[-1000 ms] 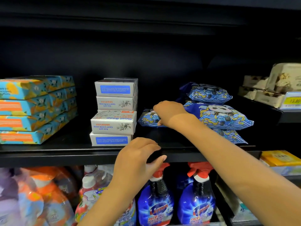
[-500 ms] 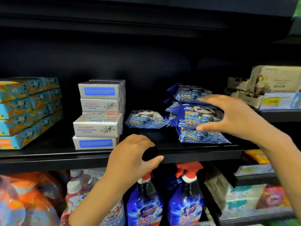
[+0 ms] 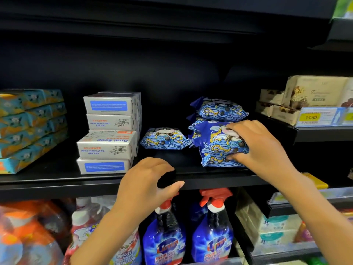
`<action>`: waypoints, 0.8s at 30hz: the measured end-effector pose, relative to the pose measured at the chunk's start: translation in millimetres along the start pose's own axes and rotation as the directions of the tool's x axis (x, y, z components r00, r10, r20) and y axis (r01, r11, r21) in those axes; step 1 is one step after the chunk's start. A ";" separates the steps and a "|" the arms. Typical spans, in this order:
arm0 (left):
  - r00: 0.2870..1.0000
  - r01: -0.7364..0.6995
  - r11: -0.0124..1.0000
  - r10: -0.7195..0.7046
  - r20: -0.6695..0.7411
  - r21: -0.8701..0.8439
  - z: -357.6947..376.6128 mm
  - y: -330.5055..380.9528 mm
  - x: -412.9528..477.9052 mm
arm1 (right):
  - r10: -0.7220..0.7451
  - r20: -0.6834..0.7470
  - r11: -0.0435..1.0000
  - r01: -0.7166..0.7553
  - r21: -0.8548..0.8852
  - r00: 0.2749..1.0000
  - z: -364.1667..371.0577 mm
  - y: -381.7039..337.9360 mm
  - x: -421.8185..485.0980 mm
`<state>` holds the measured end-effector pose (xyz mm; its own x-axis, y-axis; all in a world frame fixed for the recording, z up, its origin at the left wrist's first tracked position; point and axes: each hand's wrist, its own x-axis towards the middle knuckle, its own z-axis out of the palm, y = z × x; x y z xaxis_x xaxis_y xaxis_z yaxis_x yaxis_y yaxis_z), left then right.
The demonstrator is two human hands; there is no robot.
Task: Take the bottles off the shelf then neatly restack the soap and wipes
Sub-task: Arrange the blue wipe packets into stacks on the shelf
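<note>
Several grey goat soap boxes (image 3: 108, 131) stand in an uneven stack left of centre on the black shelf (image 3: 57, 180). One blue panda wipes pack (image 3: 165, 139) lies alone beside them. To its right is a pile of wipes packs (image 3: 214, 142), with another pack (image 3: 221, 109) behind and above. My right hand (image 3: 261, 146) grips the front packs of that pile from the right side. At the shelf's front edge my left hand (image 3: 149, 180) is curled around a small black object; what it is cannot be made out.
Teal and orange boxes (image 3: 28, 127) are stacked at the shelf's left end. Beige boxes (image 3: 305, 96) and a yellow price tag (image 3: 311, 117) sit on the right-hand shelf. Blue spray bottles (image 3: 164, 241) with red triggers stand on the shelf below, under my left hand.
My right hand left the lone wipes pack, swung right and closed on the pile of packs. The left hand stayed at the shelf edge.
</note>
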<state>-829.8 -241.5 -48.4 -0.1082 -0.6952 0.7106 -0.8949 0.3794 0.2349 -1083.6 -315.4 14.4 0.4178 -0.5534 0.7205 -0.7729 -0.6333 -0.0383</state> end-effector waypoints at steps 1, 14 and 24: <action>1.000 -0.005 1.000 0.005 0.004 -0.005 -0.5 0.8 -0.4 | -0.028 -0.019 1.000 0.028 0.012 0.999 0.3 1.2 -1.2; 0.945 0.301 0.751 -0.318 0.077 -0.588 -36.3 49.2 41.2 | -0.410 -0.398 0.912 0.384 -0.146 0.821 -0.2 -44.3 -4.7; 0.933 0.235 0.493 -0.355 0.053 -0.838 -44.2 32.4 38.5 | -0.222 -0.352 0.935 0.301 0.188 0.909 -17.5 -64.9 1.0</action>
<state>-843.8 -229.0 15.9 0.1937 -0.8160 0.5446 -0.1043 0.5349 0.8385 -1041.4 -265.4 29.7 0.3831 -0.1723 0.9075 -0.5072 -0.8603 0.0508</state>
